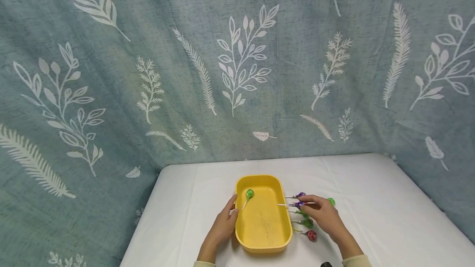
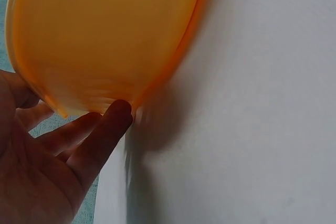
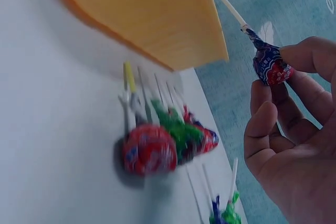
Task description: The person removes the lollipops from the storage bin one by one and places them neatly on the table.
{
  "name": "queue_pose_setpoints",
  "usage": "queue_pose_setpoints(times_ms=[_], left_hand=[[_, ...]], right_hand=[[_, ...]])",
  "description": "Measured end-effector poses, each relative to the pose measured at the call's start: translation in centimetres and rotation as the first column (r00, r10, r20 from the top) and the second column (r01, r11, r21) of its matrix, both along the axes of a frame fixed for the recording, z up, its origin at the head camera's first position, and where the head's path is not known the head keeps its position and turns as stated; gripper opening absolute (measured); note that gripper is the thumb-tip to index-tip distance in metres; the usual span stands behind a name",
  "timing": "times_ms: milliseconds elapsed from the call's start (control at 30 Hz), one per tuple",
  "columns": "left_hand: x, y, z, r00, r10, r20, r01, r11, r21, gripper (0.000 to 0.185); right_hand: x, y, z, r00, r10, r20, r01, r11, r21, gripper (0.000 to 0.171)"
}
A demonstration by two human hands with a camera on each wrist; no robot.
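Note:
My left hand is at the left side of a yellow plastic tray, its fingers spread against the outer wall in the left wrist view. Inside the tray, towards the far left corner, lies one green-wrapped lollipop. My right hand pinches a lollipop in a purple-blue and red wrapper by its candy head. Its white stick points left and reaches over the tray's right rim in the head view. Below that hand, a row of lollipops lies on the table, among them a red one and green ones.
A white cloth covers the table. Another green lollipop lies beyond the right hand, partly hidden by it. Behind the table hangs a blue-green curtain with white leaf prints. A small dark object shows at the bottom edge.

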State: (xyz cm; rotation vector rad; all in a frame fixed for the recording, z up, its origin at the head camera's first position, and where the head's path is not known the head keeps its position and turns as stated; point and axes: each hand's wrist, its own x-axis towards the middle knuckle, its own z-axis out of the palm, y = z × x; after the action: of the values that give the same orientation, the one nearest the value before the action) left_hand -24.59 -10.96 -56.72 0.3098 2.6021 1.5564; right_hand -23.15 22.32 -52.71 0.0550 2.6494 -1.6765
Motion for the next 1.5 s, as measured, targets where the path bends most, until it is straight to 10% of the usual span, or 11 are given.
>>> queue_pose_setpoints(times_ms=[1500], left_hand=[[0.0,0.1,0.2,1.000,0.020,0.012,-0.020,0.999,-0.025,0.051]], right_hand=[[1.4,7.7,-4.5,0.977,-0.210,0.025,0.200,0.957,0.211,0.034]])
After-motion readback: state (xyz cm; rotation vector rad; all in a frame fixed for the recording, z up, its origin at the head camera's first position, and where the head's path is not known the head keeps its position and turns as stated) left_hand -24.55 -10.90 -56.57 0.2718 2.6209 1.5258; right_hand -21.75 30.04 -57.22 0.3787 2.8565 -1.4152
